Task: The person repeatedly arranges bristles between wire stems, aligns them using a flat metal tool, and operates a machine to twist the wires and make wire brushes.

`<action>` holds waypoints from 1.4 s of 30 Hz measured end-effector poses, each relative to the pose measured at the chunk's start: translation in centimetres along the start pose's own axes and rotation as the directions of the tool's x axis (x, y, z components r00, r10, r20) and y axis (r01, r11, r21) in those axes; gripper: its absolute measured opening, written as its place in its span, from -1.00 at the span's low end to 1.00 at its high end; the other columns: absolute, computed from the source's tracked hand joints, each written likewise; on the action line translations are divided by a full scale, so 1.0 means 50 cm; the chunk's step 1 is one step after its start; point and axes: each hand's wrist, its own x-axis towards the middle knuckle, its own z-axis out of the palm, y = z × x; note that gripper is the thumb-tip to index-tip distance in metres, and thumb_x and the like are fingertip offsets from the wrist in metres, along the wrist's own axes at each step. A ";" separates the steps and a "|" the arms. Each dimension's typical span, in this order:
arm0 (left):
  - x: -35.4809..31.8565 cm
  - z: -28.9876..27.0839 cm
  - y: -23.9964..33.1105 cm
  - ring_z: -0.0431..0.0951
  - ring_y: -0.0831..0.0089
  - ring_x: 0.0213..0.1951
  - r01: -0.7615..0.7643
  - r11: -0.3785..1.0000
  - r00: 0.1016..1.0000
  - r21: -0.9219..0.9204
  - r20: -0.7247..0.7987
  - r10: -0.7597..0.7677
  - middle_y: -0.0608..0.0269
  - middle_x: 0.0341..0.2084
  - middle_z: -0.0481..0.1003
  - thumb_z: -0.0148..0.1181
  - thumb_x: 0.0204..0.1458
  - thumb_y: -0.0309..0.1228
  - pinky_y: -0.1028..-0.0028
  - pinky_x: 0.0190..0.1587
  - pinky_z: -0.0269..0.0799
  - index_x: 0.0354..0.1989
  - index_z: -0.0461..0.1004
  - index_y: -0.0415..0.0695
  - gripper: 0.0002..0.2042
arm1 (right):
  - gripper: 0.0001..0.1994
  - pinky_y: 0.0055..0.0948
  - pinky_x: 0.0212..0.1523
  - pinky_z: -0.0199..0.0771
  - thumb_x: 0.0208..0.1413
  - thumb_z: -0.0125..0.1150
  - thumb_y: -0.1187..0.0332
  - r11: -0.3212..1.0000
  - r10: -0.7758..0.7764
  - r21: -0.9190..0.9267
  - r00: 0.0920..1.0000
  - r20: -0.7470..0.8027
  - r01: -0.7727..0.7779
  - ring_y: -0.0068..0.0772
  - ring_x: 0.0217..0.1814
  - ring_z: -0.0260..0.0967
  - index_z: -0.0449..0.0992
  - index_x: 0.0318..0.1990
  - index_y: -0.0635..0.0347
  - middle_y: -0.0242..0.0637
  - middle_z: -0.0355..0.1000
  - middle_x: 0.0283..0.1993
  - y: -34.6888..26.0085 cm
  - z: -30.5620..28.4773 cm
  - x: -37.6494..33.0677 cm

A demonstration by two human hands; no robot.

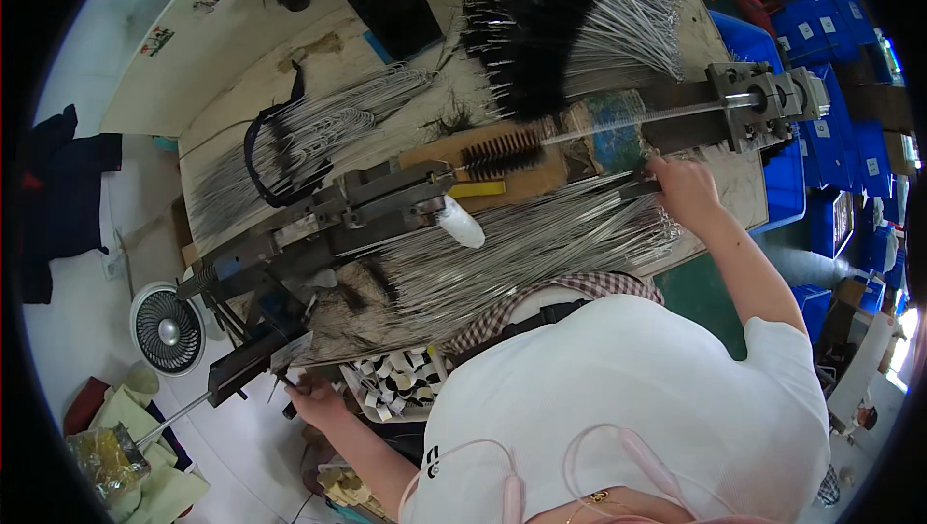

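A long metal twisting machine [367, 200] lies across the workbench. A black bottle brush [499, 152] is held in it, and its wire stem [637, 120] runs to the chuck block [763, 97] at the right. My right hand [684, 188] rests on the right end of a pile of thin metal wires [541, 244], with its fingers closed on a dark piece [639, 188] there. At the machine's lower left end, my left hand [314, 398] is closed around a small dark handle [290, 406].
Finished black brushes [536, 12] and more wire bundles [309, 133] lie at the back of the bench. Blue bins [821, 31] stand at the right. A small fan [166, 329] sits on the floor at the left. A box of black and white rolls [391, 379] stands by my body.
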 end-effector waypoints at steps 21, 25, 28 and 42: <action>-0.339 0.418 -0.264 0.33 0.27 0.00 -0.905 0.374 0.059 0.202 0.930 -0.362 0.18 -0.06 0.36 0.10 0.00 -0.40 0.27 0.04 0.23 -0.02 0.32 -0.14 -0.66 | -0.86 -0.67 -0.43 0.20 0.11 0.08 0.43 0.314 0.191 0.946 0.971 -0.145 0.080 -0.75 -0.41 0.16 0.36 -0.18 0.21 -0.50 0.33 -0.38 0.098 -0.032 -0.036; -0.292 0.387 -0.321 0.23 0.15 0.13 -0.978 0.155 -0.200 -0.142 0.850 -0.488 0.21 0.06 0.30 0.07 -0.04 -0.51 0.16 0.12 0.14 -0.02 0.38 -0.07 -0.66 | -0.83 -0.67 -0.44 0.20 0.10 0.10 0.39 0.091 0.216 0.993 0.975 0.048 -0.069 -0.75 -0.43 0.15 0.42 -0.17 0.21 -0.49 0.34 -0.39 0.057 0.044 -0.062; -0.267 0.365 -0.315 0.22 0.19 0.14 -0.986 0.132 -0.156 -0.099 0.823 -0.547 0.28 0.07 0.30 0.04 -0.06 -0.54 0.17 0.14 0.11 -0.02 0.39 -0.02 -0.64 | -0.80 -0.62 -0.43 0.24 0.06 0.14 0.31 0.090 0.232 0.963 0.945 0.229 -0.255 -0.69 -0.43 0.21 0.45 -0.19 0.20 -0.43 0.37 -0.41 0.012 0.104 -0.085; -0.299 0.385 -0.244 0.48 0.15 -0.18 -0.994 0.105 -0.017 0.034 0.893 -0.450 0.12 -0.15 0.46 0.06 -0.04 -0.53 0.31 -0.13 0.38 -0.13 0.42 -0.17 -0.74 | -0.79 -0.30 -0.29 0.39 -0.06 0.19 0.24 0.632 0.329 0.774 0.919 -0.218 -0.043 -0.20 -0.25 0.39 0.43 -0.28 0.08 -0.27 0.38 -0.29 0.008 0.091 -0.060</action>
